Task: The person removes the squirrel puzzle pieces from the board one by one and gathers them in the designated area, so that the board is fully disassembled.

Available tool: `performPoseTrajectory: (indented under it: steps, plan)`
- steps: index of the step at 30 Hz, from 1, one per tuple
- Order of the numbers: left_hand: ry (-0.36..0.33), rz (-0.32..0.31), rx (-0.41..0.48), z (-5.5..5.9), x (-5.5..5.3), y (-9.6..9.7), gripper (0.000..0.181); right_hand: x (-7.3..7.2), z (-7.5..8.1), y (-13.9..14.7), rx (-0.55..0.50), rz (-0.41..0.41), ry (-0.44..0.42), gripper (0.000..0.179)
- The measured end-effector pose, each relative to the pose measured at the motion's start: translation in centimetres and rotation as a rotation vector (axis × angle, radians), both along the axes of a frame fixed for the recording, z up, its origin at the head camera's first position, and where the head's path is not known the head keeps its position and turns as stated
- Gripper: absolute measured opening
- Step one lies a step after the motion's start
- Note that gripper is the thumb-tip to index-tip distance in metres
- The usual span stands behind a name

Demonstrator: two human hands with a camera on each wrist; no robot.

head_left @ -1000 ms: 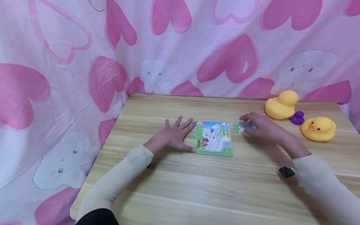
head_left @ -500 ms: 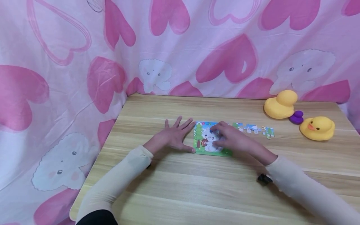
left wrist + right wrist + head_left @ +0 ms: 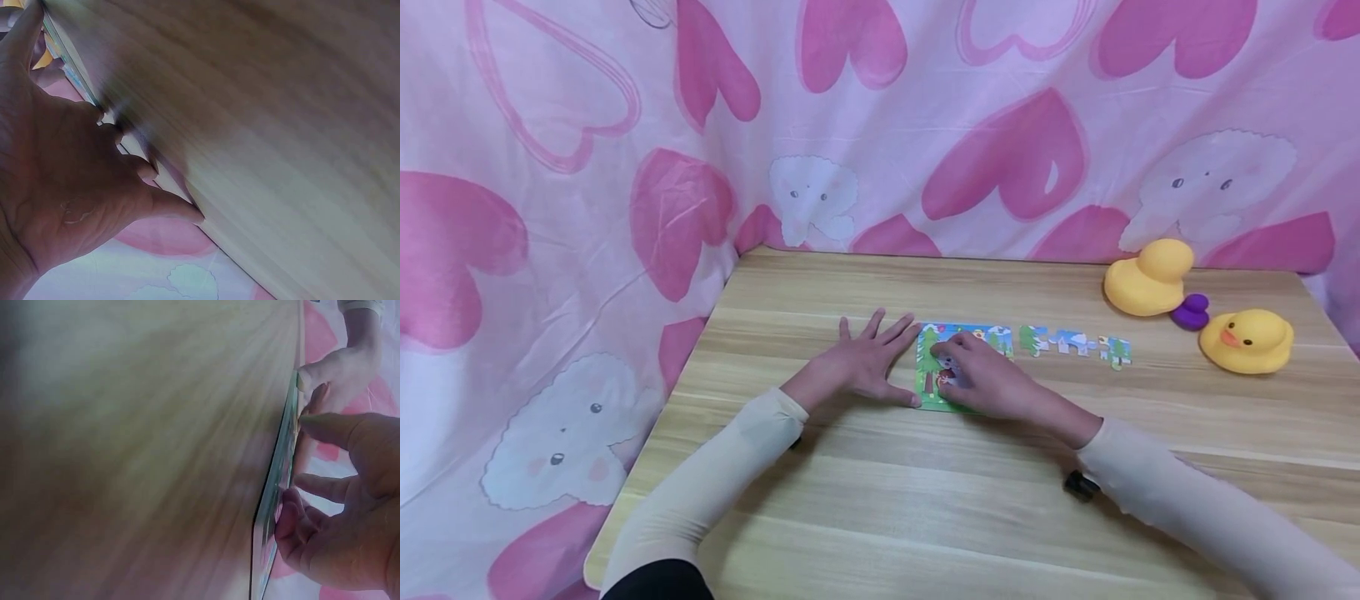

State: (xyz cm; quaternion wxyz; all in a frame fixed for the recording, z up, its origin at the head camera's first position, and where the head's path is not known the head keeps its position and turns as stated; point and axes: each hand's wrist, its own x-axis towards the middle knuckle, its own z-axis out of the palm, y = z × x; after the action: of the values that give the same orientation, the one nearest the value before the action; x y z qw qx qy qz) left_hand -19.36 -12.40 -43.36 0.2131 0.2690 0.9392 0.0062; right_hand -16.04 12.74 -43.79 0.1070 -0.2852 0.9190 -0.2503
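Note:
A small square jigsaw puzzle [image 3: 928, 400] with a squirrel picture lies flat on the table. My left hand [image 3: 867, 367] rests spread at its left edge, thumb and fingertips by the border. Palm and straight fingers of the left hand [image 3: 81, 162] show in the left wrist view. My right hand [image 3: 988, 377] is over the middle of the puzzle and hides most of the squirrel. In the right wrist view, the right hand [image 3: 350, 512] has thumb and index finger apart at the puzzle's surface, the other fingers curled against it. No piece shows between them.
Loose jigsaw pieces [image 3: 1071, 342] lie in a row right of the puzzle. Beyond them are a yellow duck [image 3: 1150, 279], a small purple duck [image 3: 1191, 312] and another yellow duck [image 3: 1247, 344]. A pink heart-patterned curtain [image 3: 850, 125] hangs behind the wooden table [image 3: 925, 500].
My right hand has moved left from the loose pieces onto the puzzle, then further toward its left half. The loose pieces are now uncovered. My left hand has stayed in place.

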Motion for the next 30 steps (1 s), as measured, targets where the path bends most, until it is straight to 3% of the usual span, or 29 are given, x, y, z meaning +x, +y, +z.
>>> performPoseTrajectory:
  steps: [4, 14, 19, 24, 30]
  plan:
    - [0.001, -0.001, 0.002, 0.1, 0.1, 0.0, 0.123, -0.2, -0.2, -0.5, 0.018, -0.009, 0.015, 0.059]
    - [0.004, 0.001, -0.003, 0.1, 0.0, 0.0, 0.124, -1.4, 0.0, -0.6, -0.032, -0.025, -0.09, 0.058]
    - [0.001, 0.003, -0.002, 0.1, 0.0, 0.1, 0.125, -1.9, 0.0, -0.6, -0.054, -0.037, -0.089, 0.056]
    - [-0.006, 0.005, 0.006, 0.3, 0.1, 0.1, 0.124, -2.2, 0.1, -0.4, -0.06, -0.031, -0.073, 0.051]
    - [-0.005, 0.003, 0.006, 0.2, 0.0, 0.1, 0.125, -3.2, 0.6, -0.1, -0.049, -0.004, -0.135, 0.05]
